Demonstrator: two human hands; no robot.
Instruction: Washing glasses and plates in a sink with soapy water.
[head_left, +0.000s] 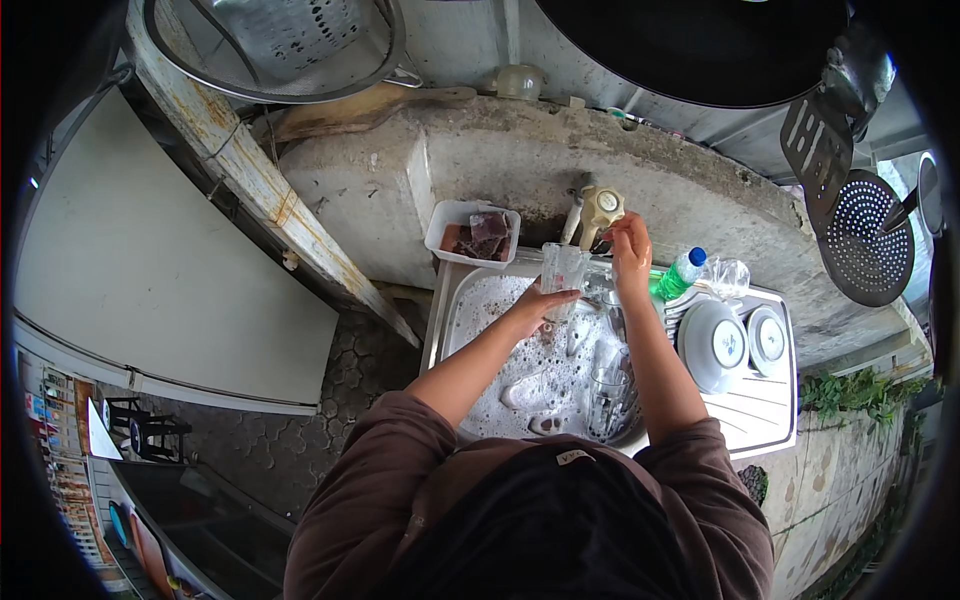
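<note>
My left hand (541, 306) holds a clear drinking glass (563, 270) upright over the sudsy water of the steel sink (452, 300). Just right of the glass, my right hand (630, 244) is raised beside the pale plastic tap knob (602, 206); whether its fingertips touch the tap cannot be made out. Below the hands, another clear glass (608, 390) stands partly in the foam, with further glassware near it. The suds hide much of what lies in the basin.
A white plastic tub (438, 229) with dark wet pieces sits at the back left. On the right drainboard are a green bottle (677, 277), a clear plastic bag (727, 277), an upturned bowl (712, 346) and a smaller one (766, 340). A skimmer (862, 247) and pan (705, 45) hang above.
</note>
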